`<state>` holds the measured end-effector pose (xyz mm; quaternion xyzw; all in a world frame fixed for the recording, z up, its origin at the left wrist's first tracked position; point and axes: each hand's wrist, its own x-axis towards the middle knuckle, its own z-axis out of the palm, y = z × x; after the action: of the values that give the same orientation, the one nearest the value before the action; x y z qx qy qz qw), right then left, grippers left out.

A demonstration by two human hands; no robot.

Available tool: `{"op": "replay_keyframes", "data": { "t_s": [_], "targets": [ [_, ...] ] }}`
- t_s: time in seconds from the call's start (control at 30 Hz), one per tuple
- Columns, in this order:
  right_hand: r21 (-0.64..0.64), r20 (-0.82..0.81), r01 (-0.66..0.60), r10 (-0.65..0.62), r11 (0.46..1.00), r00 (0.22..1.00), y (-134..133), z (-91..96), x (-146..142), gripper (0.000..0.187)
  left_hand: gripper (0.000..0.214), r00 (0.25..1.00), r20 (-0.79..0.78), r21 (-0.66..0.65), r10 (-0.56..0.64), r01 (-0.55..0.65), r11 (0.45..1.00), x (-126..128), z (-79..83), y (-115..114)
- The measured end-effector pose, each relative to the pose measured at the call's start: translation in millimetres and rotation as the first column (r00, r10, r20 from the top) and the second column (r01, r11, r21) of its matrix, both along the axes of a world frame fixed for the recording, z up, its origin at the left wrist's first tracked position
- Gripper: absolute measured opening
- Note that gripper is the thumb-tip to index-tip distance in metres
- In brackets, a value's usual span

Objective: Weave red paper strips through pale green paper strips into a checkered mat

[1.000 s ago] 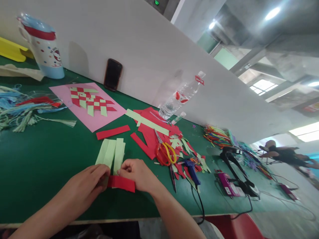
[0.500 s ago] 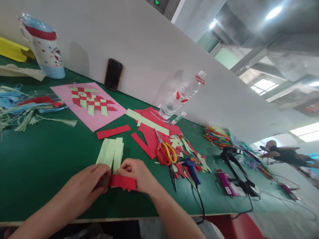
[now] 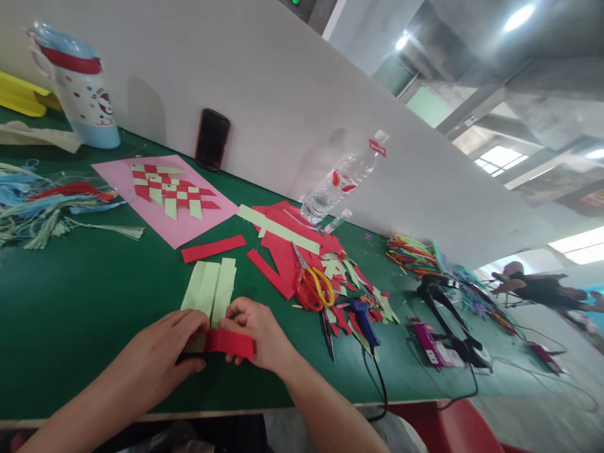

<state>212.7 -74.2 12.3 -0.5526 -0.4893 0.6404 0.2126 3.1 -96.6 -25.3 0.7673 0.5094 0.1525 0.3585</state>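
Observation:
My left hand (image 3: 163, 346) and my right hand (image 3: 252, 333) pinch opposite ends of a red paper strip (image 3: 229, 344) near the table's front edge. The strip lies across the lower ends of several pale green paper strips (image 3: 207, 292), which sit side by side on the green table top (image 3: 94, 296). Both hands' fingers partly hide those lower ends. Farther back, a woven red-and-green paper mat (image 3: 170, 196) lies on a pink sheet (image 3: 207, 217), and a loose red strip (image 3: 213, 248) lies just below that sheet.
Right of my hands are orange-handled scissors (image 3: 314, 288) on a heap of red and green paper scraps (image 3: 287, 251), and a blue glue gun (image 3: 365, 324) with its cord. A plastic bottle (image 3: 337, 185), phone (image 3: 212, 139) and spotted jug (image 3: 78, 88) stand along the wall.
The red strip now bows slightly between my hands, and my right fingers have curled around its end. The view has tilted a little.

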Motion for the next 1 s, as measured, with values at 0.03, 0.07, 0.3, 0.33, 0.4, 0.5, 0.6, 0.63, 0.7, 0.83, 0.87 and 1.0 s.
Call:
{"op": "replay_keyframes", "data": {
  "t_s": [0.03,0.07,0.3,0.33,0.4,0.5,0.6,0.63,0.7,0.83,0.87,1.0],
  "targets": [
    [-0.018,-0.002,-0.014,0.014,1.0,1.0,0.1,1.5,0.9,0.012,0.015,1.0,-0.005,0.006,0.0,0.0,1.0,0.3,-0.3,-0.1],
    [-0.021,0.011,-0.029,0.029,0.999,1.0,0.3,3.5,2.8,0.013,0.015,1.0,-0.009,0.014,0.001,0.0,1.0,0.6,-0.4,-0.2],
    [0.448,0.419,-0.074,-0.136,0.891,0.898,-0.5,17.6,38.8,0.025,0.02,0.999,0.03,0.063,-0.036,0.035,0.997,-1.9,-5.4,-0.2],
    [0.525,0.416,-0.056,-0.199,0.849,0.887,-2.9,18.4,44.4,0.026,0.023,0.999,0.038,0.074,-0.037,0.034,0.997,-2.3,-7.2,0.0],
    [0.688,0.377,-0.057,-0.289,0.724,0.88,-11.1,18.9,52.4,0.028,0.026,0.999,0.035,0.092,-0.031,0.027,0.995,-2.0,-11.0,0.1],
    [0.832,0.389,-0.212,-0.266,0.513,0.882,-29.6,15.2,54.0,0.025,0.029,1.0,0.009,0.104,-0.017,0.016,0.994,0.4,-15.2,-0.6],
    [0.821,0.492,-0.381,-0.189,0.425,0.85,-48.5,4.2,47.6,0.024,0.041,1.0,0.01,0.095,0.009,-0.01,0.995,1.9,-15.9,-1.5],
    [0.808,0.52,-0.414,-0.175,0.419,0.836,-53.5,-0.6,45.5,0.025,0.045,1.0,0.015,0.084,0.016,-0.017,0.996,1.4,-15.4,-1.6],
    [0.789,0.555,-0.452,-0.164,0.416,0.816,-60.7,-10.9,42.9,0.024,0.05,0.999,0.022,0.042,0.032,-0.033,0.999,-1.8,-13.5,-1.1],
    [0.773,0.577,-0.467,-0.172,0.429,0.798,-65.8,-25.6,42.3,0.021,0.046,0.998,0.029,-0.073,0.047,-0.045,0.996,-11.7,-8.8,0.6],
    [0.774,0.575,-0.462,-0.174,0.433,0.799,-66.0,-27.3,42.3,0.021,0.044,0.999,0.03,-0.075,0.038,-0.036,0.997,-13.3,-8.1,1.0],
    [0.794,0.541,-0.433,-0.172,0.427,0.823,-65.6,-28.9,41.5,0.019,0.043,0.999,-0.021,0.07,-0.034,0.035,0.997,-9.7,-8.0,1.8]
  ]
}}
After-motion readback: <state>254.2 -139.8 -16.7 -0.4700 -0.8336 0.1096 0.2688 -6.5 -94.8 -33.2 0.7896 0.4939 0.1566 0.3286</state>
